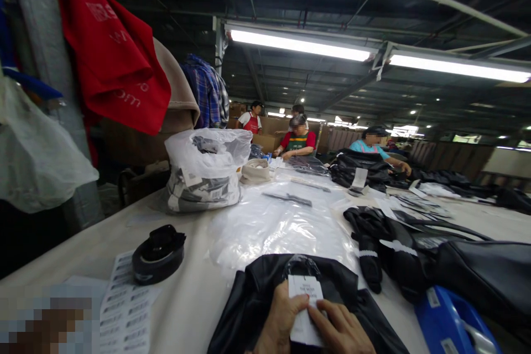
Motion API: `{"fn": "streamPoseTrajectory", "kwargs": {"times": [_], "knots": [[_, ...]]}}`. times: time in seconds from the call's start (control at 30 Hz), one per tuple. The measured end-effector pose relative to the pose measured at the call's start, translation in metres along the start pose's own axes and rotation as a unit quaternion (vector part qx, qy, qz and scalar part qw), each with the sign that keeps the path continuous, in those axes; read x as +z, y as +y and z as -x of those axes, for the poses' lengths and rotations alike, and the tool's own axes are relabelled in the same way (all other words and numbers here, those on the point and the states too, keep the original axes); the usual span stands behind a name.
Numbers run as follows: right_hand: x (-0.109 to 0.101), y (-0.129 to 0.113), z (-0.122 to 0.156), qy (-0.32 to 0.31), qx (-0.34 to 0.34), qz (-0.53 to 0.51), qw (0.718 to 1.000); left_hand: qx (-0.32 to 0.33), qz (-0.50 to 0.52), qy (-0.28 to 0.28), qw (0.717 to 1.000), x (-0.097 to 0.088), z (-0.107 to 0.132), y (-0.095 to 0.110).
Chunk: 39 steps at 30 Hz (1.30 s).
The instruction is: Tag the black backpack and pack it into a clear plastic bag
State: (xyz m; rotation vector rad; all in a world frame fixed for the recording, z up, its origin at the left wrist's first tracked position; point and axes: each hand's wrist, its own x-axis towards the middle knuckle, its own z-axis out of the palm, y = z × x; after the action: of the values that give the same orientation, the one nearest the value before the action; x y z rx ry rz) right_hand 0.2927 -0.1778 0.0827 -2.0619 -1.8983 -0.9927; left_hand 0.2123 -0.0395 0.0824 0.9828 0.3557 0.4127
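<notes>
A black, slightly shiny garment point(244, 304) lies in front of me at the lower edge of the head view. On it is a white hang tag point(306, 286) with printed text, close to a dark loop at the garment's top. My left hand point(279, 318) grips the tag from the left, thumb on its face. From the right, my right hand point(342, 329) pinches the tag's edge, its fingertips close to the left thumb. The fingers behind the tag are hidden.
A stack of clear plastic bags point(265, 227) lies beyond the garment. Left are a black tape roll point(157, 263), barcode sticker sheets point(126, 310) and a filled white bag point(203, 171). Right are black garments point(398, 254) and a blue dispenser point(452, 318). Several people work further back.
</notes>
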Motion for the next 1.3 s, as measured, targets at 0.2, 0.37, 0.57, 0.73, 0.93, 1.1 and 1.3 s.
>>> {"fn": "streamPoseTrajectory", "kwargs": {"times": [0.2, 0.37, 0.57, 0.73, 0.93, 1.1, 1.3], "knots": [[-0.013, -0.012, -0.004, -0.041, 0.078, -0.046, 0.995, 0.021, -0.082, 0.080, 0.993, 0.002, 0.003, 0.007], [-0.020, -0.016, -0.009, 0.005, 0.095, -0.052, 0.994, 0.071, -0.134, 0.110, 0.982, -0.003, 0.002, 0.009], [-0.026, -0.015, -0.014, 0.067, 0.104, -0.067, 0.990, 0.119, -0.189, 0.178, 0.958, -0.010, -0.003, 0.007], [-0.024, -0.017, -0.011, 0.031, 0.105, -0.077, 0.991, 0.176, -0.244, 0.208, 0.931, -0.013, -0.006, 0.003], [-0.014, -0.022, -0.002, -0.029, 0.119, -0.058, 0.991, 0.257, -0.350, 0.186, 0.881, -0.013, -0.007, -0.005], [-0.013, -0.029, 0.000, -0.071, 0.096, -0.052, 0.991, 0.277, -0.439, 0.149, 0.842, -0.017, -0.012, -0.014], [-0.009, -0.040, -0.003, -0.121, 0.053, -0.036, 0.991, 0.247, -0.534, 0.099, 0.803, -0.019, -0.012, -0.014]]}}
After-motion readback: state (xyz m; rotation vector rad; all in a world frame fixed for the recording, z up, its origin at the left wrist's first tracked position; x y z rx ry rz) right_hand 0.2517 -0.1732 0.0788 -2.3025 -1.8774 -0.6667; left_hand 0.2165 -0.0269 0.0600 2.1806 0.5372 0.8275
